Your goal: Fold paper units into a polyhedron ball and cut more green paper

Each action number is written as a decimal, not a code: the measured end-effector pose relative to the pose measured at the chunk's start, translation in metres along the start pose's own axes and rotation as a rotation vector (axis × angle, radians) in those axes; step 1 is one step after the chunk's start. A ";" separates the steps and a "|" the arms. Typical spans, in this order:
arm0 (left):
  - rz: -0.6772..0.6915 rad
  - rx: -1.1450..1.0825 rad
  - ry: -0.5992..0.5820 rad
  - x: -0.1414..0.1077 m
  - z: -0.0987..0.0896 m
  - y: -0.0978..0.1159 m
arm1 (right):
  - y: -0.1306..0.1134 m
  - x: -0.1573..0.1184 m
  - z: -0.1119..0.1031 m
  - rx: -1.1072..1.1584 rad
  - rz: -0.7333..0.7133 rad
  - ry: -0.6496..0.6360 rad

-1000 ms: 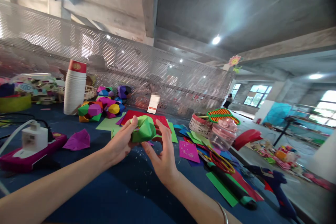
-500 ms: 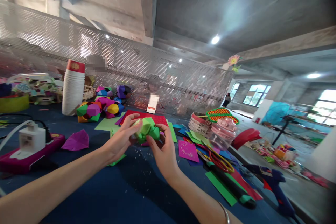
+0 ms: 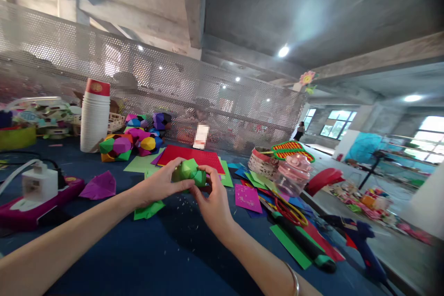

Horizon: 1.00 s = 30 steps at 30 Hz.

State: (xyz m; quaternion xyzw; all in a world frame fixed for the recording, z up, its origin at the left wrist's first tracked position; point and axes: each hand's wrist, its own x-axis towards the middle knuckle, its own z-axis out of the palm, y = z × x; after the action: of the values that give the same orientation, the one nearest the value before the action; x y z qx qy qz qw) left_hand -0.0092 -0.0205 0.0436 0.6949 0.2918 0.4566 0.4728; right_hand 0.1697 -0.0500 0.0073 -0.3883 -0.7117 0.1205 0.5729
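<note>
A green folded-paper ball (image 3: pixel 190 172) is held up over the dark blue table (image 3: pixel 138 259), between both hands. My left hand (image 3: pixel 162 182) grips it from the left, thumb along its lower front. My right hand (image 3: pixel 214 199) closes on its right side, with thumb and fingers curled round it. Below my left wrist lies a green folded paper piece (image 3: pixel 149 210). A purple folded paper piece (image 3: pixel 99 186) rests further left. Behind the hands is a stack of red paper (image 3: pixel 194 157) over sheets of other colours.
Colourful paper balls (image 3: pixel 116 147) and a tall stack of paper cups (image 3: pixel 95 118) stand at the back left. A power strip (image 3: pixel 38 212) is on the left. Rightward lie scissors (image 3: pixel 289 212), a black-handled cutter (image 3: pixel 305 240), a glue gun (image 3: pixel 362 240), and a pink clear jar (image 3: pixel 294 175).
The green paper ball has turned and shifted slightly left between my hands. My left thumb has come down across its front. My right fingers stay on it.
</note>
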 end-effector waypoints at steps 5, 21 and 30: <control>-0.237 -0.406 -0.048 0.001 -0.001 -0.004 | 0.002 -0.001 0.001 0.022 -0.029 -0.026; -0.316 -0.590 0.055 0.003 -0.002 -0.007 | -0.002 -0.007 0.006 -0.011 -0.103 -0.029; -0.207 -0.702 0.002 0.003 -0.002 -0.009 | -0.006 -0.005 0.004 -0.065 -0.112 0.021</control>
State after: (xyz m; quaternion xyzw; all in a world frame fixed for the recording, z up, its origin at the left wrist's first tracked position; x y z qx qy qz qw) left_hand -0.0094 -0.0143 0.0365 0.4566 0.1867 0.4793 0.7259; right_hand 0.1638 -0.0565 0.0064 -0.3675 -0.7296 0.0609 0.5735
